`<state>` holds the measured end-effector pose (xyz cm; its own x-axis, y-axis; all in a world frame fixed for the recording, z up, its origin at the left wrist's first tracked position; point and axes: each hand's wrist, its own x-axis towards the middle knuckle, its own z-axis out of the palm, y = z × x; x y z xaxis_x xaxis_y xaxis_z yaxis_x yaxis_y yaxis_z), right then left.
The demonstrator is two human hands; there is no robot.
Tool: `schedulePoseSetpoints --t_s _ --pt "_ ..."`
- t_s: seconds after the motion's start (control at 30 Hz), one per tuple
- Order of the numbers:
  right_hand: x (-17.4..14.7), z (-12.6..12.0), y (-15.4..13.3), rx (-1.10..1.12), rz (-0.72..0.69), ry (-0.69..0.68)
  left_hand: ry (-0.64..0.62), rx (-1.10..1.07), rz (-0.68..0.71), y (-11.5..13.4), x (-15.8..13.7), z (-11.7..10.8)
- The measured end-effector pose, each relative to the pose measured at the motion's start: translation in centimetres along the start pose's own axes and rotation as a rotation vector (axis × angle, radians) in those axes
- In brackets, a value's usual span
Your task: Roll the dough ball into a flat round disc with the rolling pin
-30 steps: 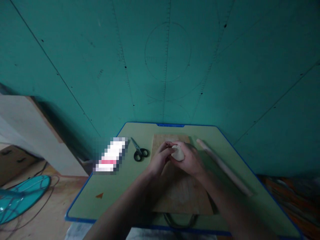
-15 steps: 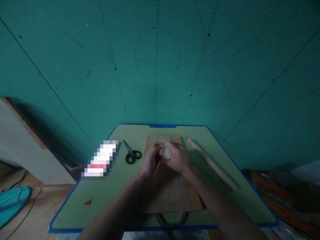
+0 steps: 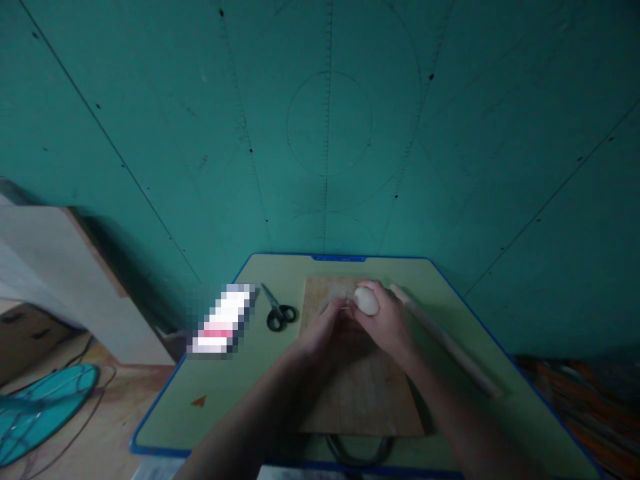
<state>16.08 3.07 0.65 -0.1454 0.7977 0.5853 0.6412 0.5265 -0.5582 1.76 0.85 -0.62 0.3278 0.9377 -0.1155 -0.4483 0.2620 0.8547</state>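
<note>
Head view: right hand (image 3: 391, 325) cups a pale lump (image 3: 367, 302)

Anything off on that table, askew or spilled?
One thing: the patch over the left edge of the table is pixelated, hiding detail. No spill visible; the pale lump is in the right hand, above the board.

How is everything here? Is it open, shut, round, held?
Dough ball: rounded, held
Right hand: curled around the dough ball
Left hand: fingers bent, close to the right hand
Scissors: closed, lying flat
Rolling pin: lying down, not held
Cutting board: lying flat
Pixelated thing: cannot tell
</note>
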Motion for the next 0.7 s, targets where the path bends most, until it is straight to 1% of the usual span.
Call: schedulePoseSetpoints --t_s 0.1,0.17,0.27,0.33,0.43,0.53,0.7 --pt "-0.3 0.2 -0.3 0.099 -0.013 -0.033 -0.01 -0.033 0.037 0.3 -0.3 0.4" --pt "-0.4 0.1 -0.4 0.147 -0.047 -0.078 0.01 -0.02 0.063 0.6 -0.4 0.3" --pt "-0.4 -0.4 -0.3 0.126 -0.124 -0.208 0.059 0.029 0.074 1.0 -0.4 -0.4" --pt "-0.3 -0.8 -0.3 0.065 -0.135 -0.255 0.057 0.077 0.076 1.2 -0.4 -0.9" --pt "-0.1 -1.0 0.0 -0.011 -0.127 -0.251 0.062 0.124 0.074 1.5 -0.5 -1.0" --pt "0.1 -0.7 0.5 -0.039 -0.133 -0.226 0.08 0.093 0.052 1.6 -0.6 -0.7" --pt "0.1 -0.3 0.9 0.007 -0.126 -0.094 0.054 -0.043 -0.018 1.7 -0.6 -0.1"
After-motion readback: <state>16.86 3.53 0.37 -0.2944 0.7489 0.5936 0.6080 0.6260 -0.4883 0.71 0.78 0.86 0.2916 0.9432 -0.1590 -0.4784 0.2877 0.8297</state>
